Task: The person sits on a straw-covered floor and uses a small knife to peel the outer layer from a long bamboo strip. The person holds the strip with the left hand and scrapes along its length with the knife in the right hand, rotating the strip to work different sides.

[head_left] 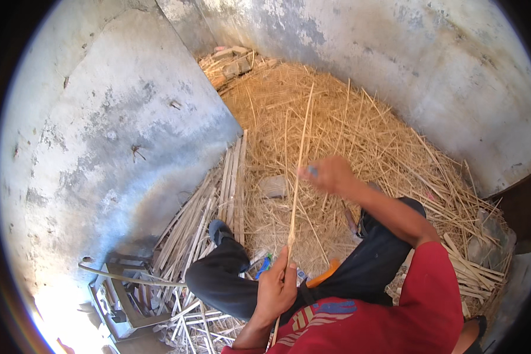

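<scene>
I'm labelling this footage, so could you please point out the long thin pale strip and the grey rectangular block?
Long thin pale strip (295,196), head view: its middle stretch.
Grey rectangular block (274,186), head view: its upper face.

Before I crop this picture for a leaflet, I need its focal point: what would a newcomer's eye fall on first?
Probably the red shirt at the bottom, then the golden litter of thin strips spread across the floor beyond. The long pale strip running up the middle also stands out, gripped low down by the left hand, with the right hand near its middle.
</scene>
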Demonstrator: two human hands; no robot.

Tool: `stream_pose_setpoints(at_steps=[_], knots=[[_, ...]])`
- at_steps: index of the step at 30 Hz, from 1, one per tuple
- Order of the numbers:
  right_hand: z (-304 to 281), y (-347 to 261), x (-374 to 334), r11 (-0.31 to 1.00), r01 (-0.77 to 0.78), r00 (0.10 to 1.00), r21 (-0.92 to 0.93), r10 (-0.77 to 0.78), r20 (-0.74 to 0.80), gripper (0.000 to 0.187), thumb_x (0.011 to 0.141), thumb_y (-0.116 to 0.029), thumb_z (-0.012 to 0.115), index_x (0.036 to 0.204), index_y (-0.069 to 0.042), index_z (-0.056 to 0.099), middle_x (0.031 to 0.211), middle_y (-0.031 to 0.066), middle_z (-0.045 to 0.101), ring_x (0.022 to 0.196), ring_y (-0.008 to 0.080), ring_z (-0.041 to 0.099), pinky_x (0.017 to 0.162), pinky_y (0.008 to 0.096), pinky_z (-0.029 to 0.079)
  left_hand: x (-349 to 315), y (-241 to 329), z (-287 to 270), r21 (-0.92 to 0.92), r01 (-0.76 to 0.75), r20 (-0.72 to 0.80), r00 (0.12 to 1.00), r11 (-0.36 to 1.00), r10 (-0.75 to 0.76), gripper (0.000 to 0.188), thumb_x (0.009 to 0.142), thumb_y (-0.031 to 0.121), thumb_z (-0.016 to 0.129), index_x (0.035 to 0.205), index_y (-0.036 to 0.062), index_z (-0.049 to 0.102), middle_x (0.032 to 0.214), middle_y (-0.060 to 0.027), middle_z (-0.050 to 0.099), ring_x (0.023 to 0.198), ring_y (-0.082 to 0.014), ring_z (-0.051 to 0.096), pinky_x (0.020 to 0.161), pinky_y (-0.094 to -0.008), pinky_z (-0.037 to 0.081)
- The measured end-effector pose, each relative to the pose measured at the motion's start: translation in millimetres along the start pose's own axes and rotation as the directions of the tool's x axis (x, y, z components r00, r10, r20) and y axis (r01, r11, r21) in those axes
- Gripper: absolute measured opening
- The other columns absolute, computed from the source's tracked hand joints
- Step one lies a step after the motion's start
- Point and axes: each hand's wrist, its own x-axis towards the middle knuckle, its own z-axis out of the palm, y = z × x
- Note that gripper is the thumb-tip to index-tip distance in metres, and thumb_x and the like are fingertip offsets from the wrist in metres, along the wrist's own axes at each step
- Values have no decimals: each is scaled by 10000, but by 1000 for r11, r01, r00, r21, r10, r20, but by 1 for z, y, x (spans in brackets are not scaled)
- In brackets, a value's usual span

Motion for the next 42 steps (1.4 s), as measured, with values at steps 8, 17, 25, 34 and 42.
stream_pose_setpoints(at_steps=[8, 17, 25, 34, 42], knots=[[4, -38, -32, 937, 344, 938, 60, -341, -57, 651, 775, -696, 564, 463, -130, 485, 444, 71, 492, 397, 278, 522, 372, 387, 375, 16, 20, -11, 177, -4, -17, 1000, 984, 7, 414, 917, 114, 517, 1276, -93, 494, 509, -142, 474, 410, -210, 495, 433, -343, 374], [24, -18, -18, 985, 169, 968, -31, -171, -184, 628, 800, -692, 535, 504, -138, 558, 451, 86, 505, 401, 273, 528, 395, 387, 397, 10, 14, -6, 106, -29, -16, 999, 994, 31, 407, 916, 102, 537, 1272, -91, 502, 512, -120, 443, 424, -149, 467, 433, -319, 356], [9, -26, -24, 993, 102, 993, 52, -104, 46, 619, 858, -648, 481, 580, -117, 637, 480, 99, 545, 417, 284, 537, 423, 399, 420, 14, 17, -14, 127, 11, -15, 1000, 992, -9, 410, 915, 95, 539, 1280, -87, 498, 523, -107, 446, 432, -134, 450, 434, -306, 349], [10, -34, -18, 949, 315, 943, -4, -314, -114, 680, 872, -670, 444, 485, -121, 547, 411, 77, 465, 382, 255, 492, 387, 380, 386, 10, 11, -14, 48, 2, -35, 999, 999, 0, 417, 931, 91, 513, 1305, -88, 475, 523, -56, 438, 454, -97, 419, 437, -278, 336], [13, -11, -4, 998, 48, 995, -32, -50, -81, 657, 872, -677, 434, 530, -132, 566, 426, 87, 486, 384, 261, 504, 379, 379, 389, 5, 18, -13, -11, 67, 8, 998, 998, -67, 417, 941, 87, 511, 1317, -86, 462, 558, -23, 416, 503, -51, 390, 444, -256, 327]])
